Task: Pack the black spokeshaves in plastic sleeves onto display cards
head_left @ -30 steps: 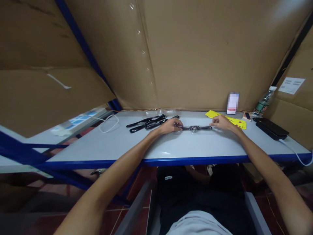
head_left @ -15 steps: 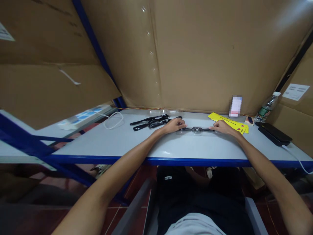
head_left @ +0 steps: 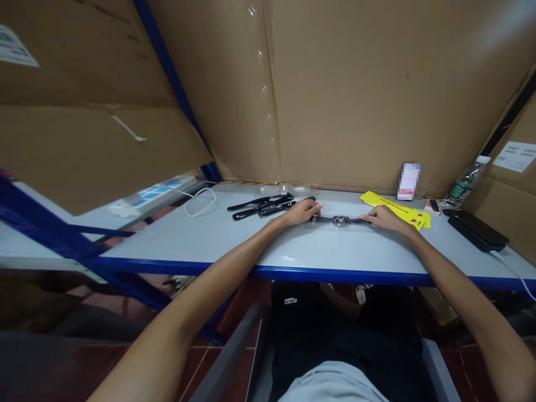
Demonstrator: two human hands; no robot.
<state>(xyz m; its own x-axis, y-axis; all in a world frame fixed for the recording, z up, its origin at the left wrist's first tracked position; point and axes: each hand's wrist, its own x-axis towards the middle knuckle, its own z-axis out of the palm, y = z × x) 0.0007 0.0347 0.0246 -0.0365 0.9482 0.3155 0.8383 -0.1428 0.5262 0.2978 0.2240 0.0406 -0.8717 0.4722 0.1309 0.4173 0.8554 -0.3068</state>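
Two bare hands hold a dark bar-shaped piece [head_left: 340, 220] near the middle of the table [head_left: 326, 254], one at each end. The left hand [head_left: 302, 213] is curled nearly closed, thumb and fingers around the left end; the exact contact under its fingers is too small to make out. The right hand [head_left: 384, 216] is also mostly closed, its thumb and fingertips pinching the right end. Between them the bar's middle shows, bulkier and shiny, with what looks like clear plastic about it, and the bar runs roughly level from side to side.

For good control here, matched light pressure at both ends seems best, since a harder pull on one side would likely twist the bar or crease the plastic. Keeping the wrists low near the tabletop should steady it, and leaving the middle uncovered keeps that part easy to check. The left hand needs some care: several black pieces [head_left: 262, 209] lie just beside it and could be nudged. The yellow cards [head_left: 396, 210] lie close behind the right hand, so a sideways sweep there might drag them.
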